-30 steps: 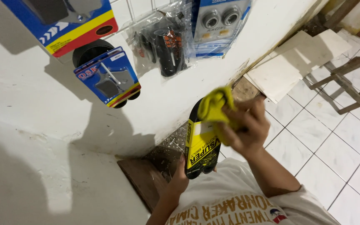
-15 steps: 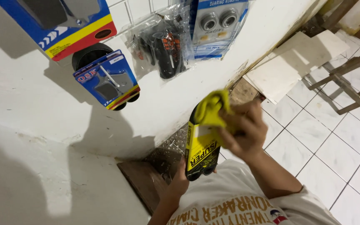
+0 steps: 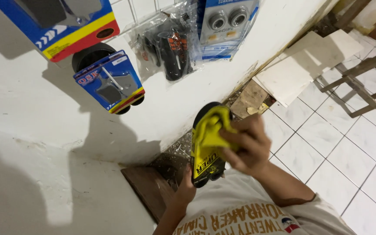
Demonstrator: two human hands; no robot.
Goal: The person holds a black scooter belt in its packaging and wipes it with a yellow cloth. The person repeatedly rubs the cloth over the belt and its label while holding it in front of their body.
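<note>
The left hand gripped the lower end of a black and yellow packet, its fingers closed around the bottom edge, and held the packet upright in front of the person's chest. The right hand was closed on a yellow cloth, pressing it against the upper part of the packet, so that the cloth covered most of the packet's top half. The packet sat between the two hands, above the white printed shirt and well clear of the wall.

On the white wall hung several carded goods. At the upper left was a large blue, yellow and red card with dark parts under its clear cover. Below it hung a smaller blue card with grey flat parts on it, backed by a black round shape. To the right of that hung a clear plastic bag holding black parts, and just beside it a blue and white card with two round metal rings near its top.

Along the foot of the wall lay rubble and dust. A brown wooden board lay near the left forearm. White floor tiles covered the floor to the right, some loose pale tiles leaned by the wall, and a wooden frame stood at the far right.
</note>
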